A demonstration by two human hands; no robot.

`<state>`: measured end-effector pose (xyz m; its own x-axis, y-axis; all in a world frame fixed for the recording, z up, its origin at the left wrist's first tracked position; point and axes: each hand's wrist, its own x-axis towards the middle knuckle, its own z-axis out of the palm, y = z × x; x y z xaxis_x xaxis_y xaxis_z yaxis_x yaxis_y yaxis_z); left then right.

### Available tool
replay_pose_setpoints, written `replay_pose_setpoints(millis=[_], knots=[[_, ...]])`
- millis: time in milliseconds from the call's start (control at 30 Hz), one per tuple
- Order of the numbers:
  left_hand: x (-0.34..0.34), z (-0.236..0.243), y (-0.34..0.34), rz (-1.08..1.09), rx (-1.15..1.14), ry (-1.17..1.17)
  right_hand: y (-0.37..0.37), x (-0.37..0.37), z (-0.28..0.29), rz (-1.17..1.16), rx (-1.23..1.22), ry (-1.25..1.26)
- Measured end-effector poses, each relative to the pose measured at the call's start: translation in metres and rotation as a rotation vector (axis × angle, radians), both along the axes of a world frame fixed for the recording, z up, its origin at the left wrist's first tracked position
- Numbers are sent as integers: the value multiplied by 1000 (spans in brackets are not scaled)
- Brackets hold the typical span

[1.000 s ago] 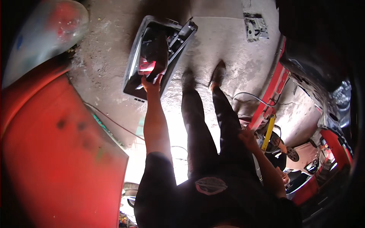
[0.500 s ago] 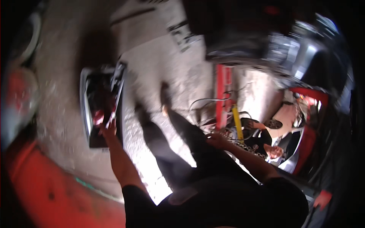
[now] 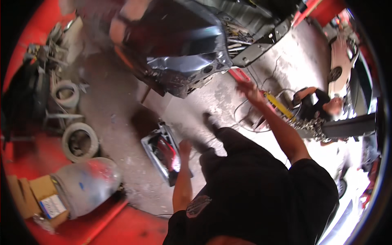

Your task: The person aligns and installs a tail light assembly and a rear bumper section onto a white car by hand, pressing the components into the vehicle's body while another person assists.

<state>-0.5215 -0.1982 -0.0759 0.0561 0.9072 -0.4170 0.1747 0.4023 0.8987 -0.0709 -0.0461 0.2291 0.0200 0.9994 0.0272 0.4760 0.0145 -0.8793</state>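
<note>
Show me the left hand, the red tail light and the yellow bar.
Left hand (image 3: 185, 148): head view, mid-hand.
Red tail light (image 3: 172, 152): head view, its bright red edge.
Yellow bar (image 3: 279, 107): head view, middle of its length.

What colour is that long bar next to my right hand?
Yellow: the long bar shows best in the head view.

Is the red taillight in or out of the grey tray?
In: the red taillight lies inside the grey tray, framed by its rim.
</note>
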Motion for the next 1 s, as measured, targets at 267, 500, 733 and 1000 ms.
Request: replay_pose_setpoints(millis=[267,500,733,1000], knots=[[217,439,147,-553,950,447,108,15,118,273,210,286],[332,534,238,-707,1421,1188,124,-3,78,265,381,519],[336,553,277,-977,758,1646,149,-20,63,207,262,132],[338,575,291,-1100,642,1660,143,-14,94,332,254,178]])
